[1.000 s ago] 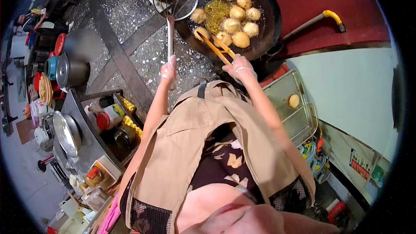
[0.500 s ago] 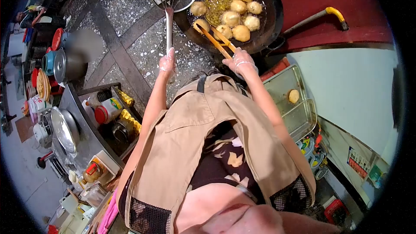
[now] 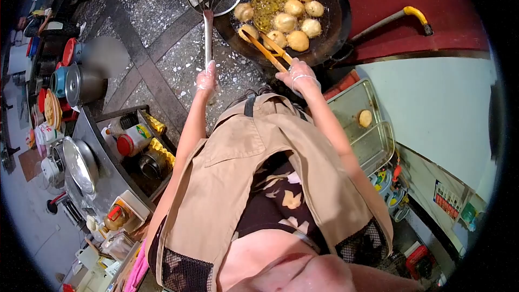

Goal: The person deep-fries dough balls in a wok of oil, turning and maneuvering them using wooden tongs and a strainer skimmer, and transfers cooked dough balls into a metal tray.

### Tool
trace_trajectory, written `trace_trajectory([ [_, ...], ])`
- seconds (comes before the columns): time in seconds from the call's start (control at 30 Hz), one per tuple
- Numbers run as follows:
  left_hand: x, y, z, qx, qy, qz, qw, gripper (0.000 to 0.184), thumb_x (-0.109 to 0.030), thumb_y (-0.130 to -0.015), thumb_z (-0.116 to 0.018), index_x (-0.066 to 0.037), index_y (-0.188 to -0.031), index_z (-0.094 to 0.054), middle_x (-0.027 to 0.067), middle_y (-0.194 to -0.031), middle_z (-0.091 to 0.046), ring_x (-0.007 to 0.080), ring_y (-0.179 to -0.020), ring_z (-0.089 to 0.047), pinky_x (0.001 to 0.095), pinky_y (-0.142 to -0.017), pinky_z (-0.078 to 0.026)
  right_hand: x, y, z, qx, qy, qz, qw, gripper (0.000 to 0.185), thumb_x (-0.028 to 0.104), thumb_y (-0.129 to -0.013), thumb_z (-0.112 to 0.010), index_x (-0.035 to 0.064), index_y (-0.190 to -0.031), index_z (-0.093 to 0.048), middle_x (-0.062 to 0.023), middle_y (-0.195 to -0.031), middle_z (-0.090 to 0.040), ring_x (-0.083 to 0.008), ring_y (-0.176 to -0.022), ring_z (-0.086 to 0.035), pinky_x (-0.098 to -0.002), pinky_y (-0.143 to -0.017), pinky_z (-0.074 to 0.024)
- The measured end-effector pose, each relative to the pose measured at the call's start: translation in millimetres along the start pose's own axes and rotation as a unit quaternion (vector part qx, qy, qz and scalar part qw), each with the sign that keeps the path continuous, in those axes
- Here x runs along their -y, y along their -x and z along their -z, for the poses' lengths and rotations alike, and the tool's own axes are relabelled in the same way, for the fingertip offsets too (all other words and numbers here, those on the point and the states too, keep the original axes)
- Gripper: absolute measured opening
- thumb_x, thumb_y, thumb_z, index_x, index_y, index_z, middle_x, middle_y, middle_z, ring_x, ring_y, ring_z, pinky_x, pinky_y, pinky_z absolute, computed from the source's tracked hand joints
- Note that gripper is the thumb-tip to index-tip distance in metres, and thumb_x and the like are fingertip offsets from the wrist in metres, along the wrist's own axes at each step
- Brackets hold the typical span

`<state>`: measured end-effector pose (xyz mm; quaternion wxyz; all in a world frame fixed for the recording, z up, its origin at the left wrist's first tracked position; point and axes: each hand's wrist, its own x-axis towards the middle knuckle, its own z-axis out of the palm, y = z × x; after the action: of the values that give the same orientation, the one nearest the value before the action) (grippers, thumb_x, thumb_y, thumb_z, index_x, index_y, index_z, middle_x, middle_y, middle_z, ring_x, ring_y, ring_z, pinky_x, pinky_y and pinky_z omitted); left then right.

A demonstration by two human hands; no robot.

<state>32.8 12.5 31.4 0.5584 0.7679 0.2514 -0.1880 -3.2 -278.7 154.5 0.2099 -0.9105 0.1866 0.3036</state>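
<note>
My left hand (image 3: 206, 79), in a clear plastic glove, is closed around the handle of a wire skimmer (image 3: 208, 38). The skimmer's round mesh basket hangs over the floor, at the left edge of a dark wok (image 3: 339, 13). Several round golden fritters (image 3: 285, 22) lie in the bubbling oil of the wok. Gloved too, my right hand (image 3: 299, 77) grips a pair of wooden tongs (image 3: 266, 53). One tong tip lies at the lower-left fritter (image 3: 248, 33), the other near the fritter beside it; whether they touch cannot be made out.
A rectangular metal tray (image 3: 346, 103) with one fritter (image 3: 365, 118) on it is right of my right arm. A yellow-ended handle (image 3: 415, 16) juts out past the wok. Left stand a lidded pot (image 3: 86, 84) and a metal counter (image 3: 102, 167) with bowls and jars.
The whole view has shifted slightly, with the wok and skimmer a little further left. The tong tips stay at the lower-left fritters, and both hands keep their holds.
</note>
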Motion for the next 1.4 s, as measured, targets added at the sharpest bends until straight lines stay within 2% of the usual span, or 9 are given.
trace_trajectory([
  [0.5, 0, -4, 3, -0.008, -0.040, 0.000, 0.999, 0.058, -0.063, -0.080, -0.053, -0.010, -0.057, -0.050, 0.0000, -0.052, -0.047, 0.0135, -0.044, -0.043, 0.0309, -0.043, -0.034, -2, -2, -1, -0.011, -0.004, -0.004, 1.000, 0.067, 0.043, -0.074, -0.069, -0.0029, -0.117, -0.049, -0.0206, -0.119, -0.054, -0.0317, -0.111, -0.053, -0.0376, -0.092, -0.0449],
  [0.63, -2, 1, 3, 0.000, -0.014, -0.004, 1.000, 0.056, -0.063, -0.080, -0.054, -0.011, -0.058, -0.050, -0.0005, -0.053, -0.047, 0.0124, -0.044, -0.042, 0.0299, -0.042, -0.033, -2, -2, -1, -0.011, -0.004, -0.005, 1.000, 0.067, 0.043, -0.074, -0.069, -0.0028, -0.117, -0.049, -0.0203, -0.118, -0.055, -0.0315, -0.110, -0.054, -0.0376, -0.092, -0.0452],
  [0.7, -6, 7, 3, 0.019, 0.038, 0.025, 0.999, 0.054, -0.061, -0.080, -0.055, -0.012, -0.058, -0.049, -0.0013, -0.053, -0.046, 0.0110, -0.043, -0.040, 0.0289, -0.041, -0.032, -1, -1, 1, -0.005, 0.000, -0.008, 1.000, 0.066, 0.043, -0.073, -0.070, -0.0026, -0.116, -0.050, -0.0200, -0.117, -0.056, -0.0314, -0.109, -0.055, -0.0376, -0.091, -0.0460],
  [0.87, -8, 9, 4, 0.010, 0.035, 0.020, 0.999, 0.051, -0.059, -0.080, -0.057, -0.013, -0.059, -0.048, -0.0019, -0.052, -0.045, 0.0106, -0.042, -0.039, 0.0285, -0.040, -0.031, -2, -2, -2, -0.010, 0.008, -0.006, 1.000, 0.064, 0.042, -0.073, -0.070, -0.0020, -0.115, -0.051, -0.0199, -0.117, -0.056, -0.0311, -0.107, -0.056, -0.0377, -0.089, -0.0467],
  [1.03, -9, 2, 12, 0.015, -0.020, 0.007, 1.000, 0.053, -0.059, -0.080, -0.057, -0.010, -0.059, -0.052, 0.0000, -0.052, -0.047, 0.0122, -0.043, -0.042, 0.0298, -0.041, -0.033, 2, 3, 1, -0.010, -0.001, -0.005, 1.000, 0.065, 0.042, -0.073, -0.071, -0.0021, -0.116, -0.051, -0.0199, -0.117, -0.056, -0.0306, -0.108, -0.055, -0.0373, -0.090, -0.0463],
  [1.4, -9, 0, 15, 0.011, -0.015, 0.024, 1.000, 0.056, -0.061, -0.078, -0.057, -0.008, -0.060, -0.054, 0.0014, -0.052, -0.048, 0.0138, -0.043, -0.044, 0.0313, -0.042, -0.035, 7, -12, -7, -0.038, -0.006, 0.026, 0.999, 0.064, 0.041, -0.074, -0.069, -0.0042, -0.114, -0.050, -0.0220, -0.114, -0.056, -0.0337, -0.107, -0.054, -0.0387, -0.091, -0.0442],
])
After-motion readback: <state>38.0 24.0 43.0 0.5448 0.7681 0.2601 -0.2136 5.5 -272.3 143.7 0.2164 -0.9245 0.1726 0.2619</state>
